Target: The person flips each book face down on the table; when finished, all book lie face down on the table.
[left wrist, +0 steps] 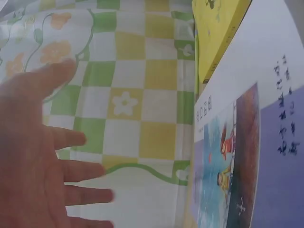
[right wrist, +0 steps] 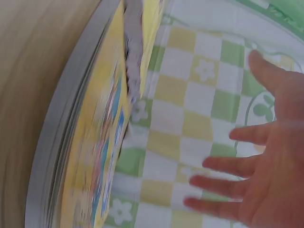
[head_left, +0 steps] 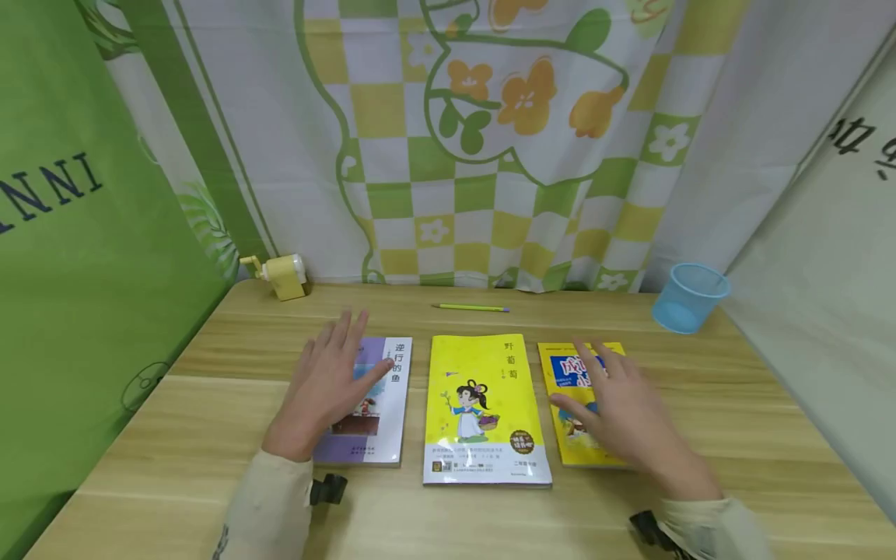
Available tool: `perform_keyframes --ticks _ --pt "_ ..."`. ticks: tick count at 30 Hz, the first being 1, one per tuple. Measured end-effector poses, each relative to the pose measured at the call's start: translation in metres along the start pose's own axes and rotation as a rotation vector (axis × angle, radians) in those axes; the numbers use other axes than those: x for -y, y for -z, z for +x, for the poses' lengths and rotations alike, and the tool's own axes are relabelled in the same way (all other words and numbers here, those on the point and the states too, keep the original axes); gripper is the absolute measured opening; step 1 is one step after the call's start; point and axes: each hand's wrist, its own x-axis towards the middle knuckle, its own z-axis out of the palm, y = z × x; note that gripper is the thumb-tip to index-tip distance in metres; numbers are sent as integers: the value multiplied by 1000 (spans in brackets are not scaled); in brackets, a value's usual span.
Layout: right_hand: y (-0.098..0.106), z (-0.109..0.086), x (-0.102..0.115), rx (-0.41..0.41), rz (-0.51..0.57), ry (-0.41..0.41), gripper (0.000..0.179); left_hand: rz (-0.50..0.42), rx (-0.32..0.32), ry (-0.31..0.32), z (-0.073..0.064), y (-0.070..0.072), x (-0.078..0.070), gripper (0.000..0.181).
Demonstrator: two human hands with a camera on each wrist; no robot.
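Three books lie in a row on the table in the head view. My left hand [head_left: 325, 389], fingers spread, hovers over the purple and white book [head_left: 392, 420] on the left. Over the smaller yellow book [head_left: 570, 435] on the right is my right hand [head_left: 626, 404], its fingers also straight and apart. Between the hands lies a bright yellow book [head_left: 483, 412] with a girl carrying a basket on its cover. Both wrist views show the left hand [left wrist: 38, 156] and the right hand [right wrist: 266, 166] raised off the covers, holding nothing.
A green pencil [head_left: 470, 307] lies behind the middle book. At the back left stands a yellow pencil sharpener [head_left: 285, 276] with a crank. A blue mesh basket [head_left: 689, 299] is at the back right. A checkered curtain [head_left: 490, 194] hangs along the table's [head_left: 378, 521] far edge.
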Motion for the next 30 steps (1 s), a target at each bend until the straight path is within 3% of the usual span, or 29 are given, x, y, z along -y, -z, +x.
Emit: perform_keyframes --ticks 5,11,15,18,21,24,30 --pt "-1 1 24 -10 125 40 56 -54 40 46 0 3 11 63" --pt "-12 18 66 179 318 74 30 -67 162 147 -4 2 36 51" --pt "-30 36 97 320 408 125 31 -135 264 222 -9 -2 49 25" --pt "-44 53 120 393 463 142 40 -179 305 251 -9 -4 55 26" --pt "-56 66 140 445 518 109 52 -203 325 258 -8 -6 55 30" --pt "-70 74 156 464 563 81 58 -229 350 267 -7 -8 53 28" --pt "-87 83 178 408 488 114 28 -279 380 292 -6 -8 52 29"
